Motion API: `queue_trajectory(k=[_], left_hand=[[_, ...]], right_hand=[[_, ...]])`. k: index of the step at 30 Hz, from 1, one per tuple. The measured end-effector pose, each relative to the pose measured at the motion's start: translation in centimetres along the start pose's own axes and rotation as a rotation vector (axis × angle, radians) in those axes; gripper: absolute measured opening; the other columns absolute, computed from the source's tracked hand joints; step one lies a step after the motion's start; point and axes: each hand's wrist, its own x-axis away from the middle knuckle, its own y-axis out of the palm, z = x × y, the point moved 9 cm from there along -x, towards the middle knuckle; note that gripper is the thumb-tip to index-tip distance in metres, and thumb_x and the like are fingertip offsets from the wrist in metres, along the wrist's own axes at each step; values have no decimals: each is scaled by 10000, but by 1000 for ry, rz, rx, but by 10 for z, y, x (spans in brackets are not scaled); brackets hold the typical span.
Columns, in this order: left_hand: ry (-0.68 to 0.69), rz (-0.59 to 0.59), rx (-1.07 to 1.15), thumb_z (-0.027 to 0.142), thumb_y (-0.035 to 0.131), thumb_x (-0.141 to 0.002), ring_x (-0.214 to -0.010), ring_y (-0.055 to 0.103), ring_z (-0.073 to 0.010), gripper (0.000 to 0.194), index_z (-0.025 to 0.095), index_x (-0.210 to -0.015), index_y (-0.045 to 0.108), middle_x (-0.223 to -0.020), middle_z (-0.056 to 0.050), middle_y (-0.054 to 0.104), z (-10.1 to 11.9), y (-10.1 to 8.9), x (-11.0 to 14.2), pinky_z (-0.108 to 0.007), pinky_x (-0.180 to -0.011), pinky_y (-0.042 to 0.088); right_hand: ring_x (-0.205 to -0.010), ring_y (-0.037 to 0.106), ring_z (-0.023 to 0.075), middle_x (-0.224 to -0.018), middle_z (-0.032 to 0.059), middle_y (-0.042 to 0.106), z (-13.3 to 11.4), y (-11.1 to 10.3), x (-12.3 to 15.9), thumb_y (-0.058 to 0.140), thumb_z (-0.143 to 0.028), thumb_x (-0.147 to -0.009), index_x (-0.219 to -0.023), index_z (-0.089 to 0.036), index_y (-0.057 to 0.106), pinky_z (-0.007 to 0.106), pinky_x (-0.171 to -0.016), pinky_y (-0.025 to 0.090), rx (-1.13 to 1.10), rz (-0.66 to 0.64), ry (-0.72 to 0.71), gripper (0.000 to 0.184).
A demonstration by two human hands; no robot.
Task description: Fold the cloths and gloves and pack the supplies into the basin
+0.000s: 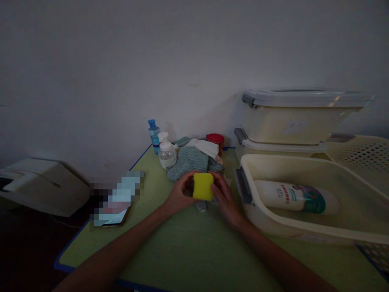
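Note:
A yellow sponge (203,186) stands on edge above the green table (182,251), pinched between both hands. My left hand (179,194) grips its left side with curled fingers. My right hand (224,196) grips its right side the same way. Below the sponge a small white object (201,207) lies on the table, partly hidden by my hands. Just behind the sponge lies a crumpled grey-green cloth (190,162).
A clear pump bottle (167,153), a blue bottle (154,134) and a red-lidded jar (215,141) stand at the back. An open cream tub (306,227) at right holds a lying white bottle (296,196); lidded boxes (300,117) are stacked behind. A phone (113,207) lies at left.

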Motion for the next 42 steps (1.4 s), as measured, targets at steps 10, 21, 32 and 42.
queue_trajectory(k=[10,21,32,42], left_hand=[[-13,85,-73,259,795,-483,-597,522,-104,401,144,-809,593,-651,17,573,-4,-12,-2,-212,-572,418],[-20,131,-44,411,815,-400,-539,457,-82,401,142,-494,534,-567,20,516,-11,-17,0,-191,-503,370],[-25,65,-81,336,784,-506,-685,553,-134,466,154,-892,597,-766,-14,605,-7,-12,-1,-240,-634,445],[312,188,-484,197,644,-684,-821,522,-158,480,194,-1129,464,-1016,-64,527,32,-12,9,-291,-723,439]], right_hand=[[-1030,526,173,-1144,42,555,0,2,0,457,-397,-831,-1159,-243,478,302,-871,413,19,-21,0,363],[-959,551,175,-1049,35,591,-9,9,2,469,-354,-816,-1086,-249,545,315,-831,433,66,-82,-18,299],[-974,557,177,-1048,25,580,-5,5,-1,502,-337,-783,-1040,-272,469,322,-837,454,-67,-24,-13,268],[-1026,551,177,-1155,57,532,-7,3,2,529,-324,-781,-1126,-274,347,344,-881,453,-128,21,4,393]])
